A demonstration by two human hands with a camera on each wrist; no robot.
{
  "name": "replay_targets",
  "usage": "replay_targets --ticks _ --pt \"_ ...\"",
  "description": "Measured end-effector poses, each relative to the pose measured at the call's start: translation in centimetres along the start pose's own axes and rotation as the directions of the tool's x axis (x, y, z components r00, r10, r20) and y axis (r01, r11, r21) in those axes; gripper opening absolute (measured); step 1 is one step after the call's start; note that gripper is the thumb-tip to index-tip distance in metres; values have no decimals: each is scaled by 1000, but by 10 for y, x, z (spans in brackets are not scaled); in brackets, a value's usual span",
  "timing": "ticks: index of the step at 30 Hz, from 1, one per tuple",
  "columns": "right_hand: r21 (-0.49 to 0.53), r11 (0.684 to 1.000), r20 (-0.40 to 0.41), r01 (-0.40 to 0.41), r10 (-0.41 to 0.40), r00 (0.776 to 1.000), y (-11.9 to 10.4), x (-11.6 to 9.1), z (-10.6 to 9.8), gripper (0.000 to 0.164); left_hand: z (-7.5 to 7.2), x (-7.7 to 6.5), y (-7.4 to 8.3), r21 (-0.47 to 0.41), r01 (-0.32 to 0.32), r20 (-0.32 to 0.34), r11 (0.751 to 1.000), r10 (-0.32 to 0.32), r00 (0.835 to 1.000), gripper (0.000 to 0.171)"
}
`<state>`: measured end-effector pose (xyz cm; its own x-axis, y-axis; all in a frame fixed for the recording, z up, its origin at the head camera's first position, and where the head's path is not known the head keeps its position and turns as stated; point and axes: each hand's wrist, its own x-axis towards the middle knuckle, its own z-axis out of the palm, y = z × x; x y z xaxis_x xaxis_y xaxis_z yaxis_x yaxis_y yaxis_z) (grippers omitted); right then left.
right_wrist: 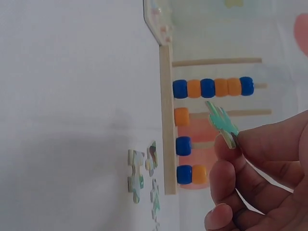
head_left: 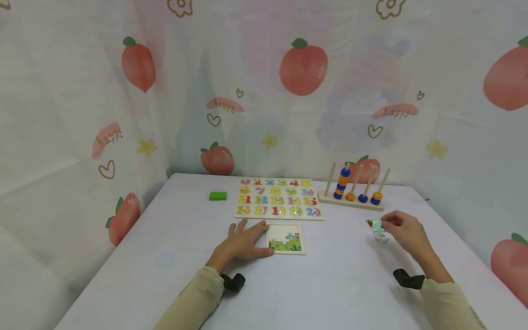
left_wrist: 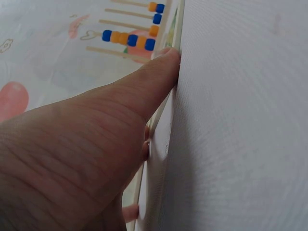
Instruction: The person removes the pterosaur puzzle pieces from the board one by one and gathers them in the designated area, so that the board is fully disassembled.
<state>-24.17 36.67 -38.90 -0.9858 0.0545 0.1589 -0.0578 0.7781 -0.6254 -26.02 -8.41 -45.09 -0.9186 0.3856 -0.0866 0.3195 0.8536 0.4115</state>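
My left hand (head_left: 243, 242) lies with spread fingers at the left side of a small jigsaw puzzle tray (head_left: 303, 239). Its thumb touches the lower left corner and a fingertip the upper left corner. Joined pieces (head_left: 288, 244) with green scenery fill the tray's lower part; bare board shows above them. Off to the right, my right hand (head_left: 406, 231) pinches a light green jigsaw piece (right_wrist: 222, 121) between thumb and forefinger, raised above the table. Under it, several loose jigsaw pieces (right_wrist: 136, 175) lie on the white tabletop.
A number board (head_left: 278, 217) with colourful numerals lies behind the tray. To its right stands a wooden peg rack (head_left: 350, 201) with blue and orange beads. A green block (head_left: 217, 196) sits at the back left. Patterned cloth (head_left: 264, 114) hangs behind the table.
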Motion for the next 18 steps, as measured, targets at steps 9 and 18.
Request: replay_targets --ticks 9,18 --pt "-46 993 -35 -107 106 994 20 0 -8 29 0 1 0 1 0 1 1000 0 1000 87" --pt "-82 986 -65 -147 141 988 39 5 -11 26 1 2 -1 3 -2 3 1000 2 1000 87"
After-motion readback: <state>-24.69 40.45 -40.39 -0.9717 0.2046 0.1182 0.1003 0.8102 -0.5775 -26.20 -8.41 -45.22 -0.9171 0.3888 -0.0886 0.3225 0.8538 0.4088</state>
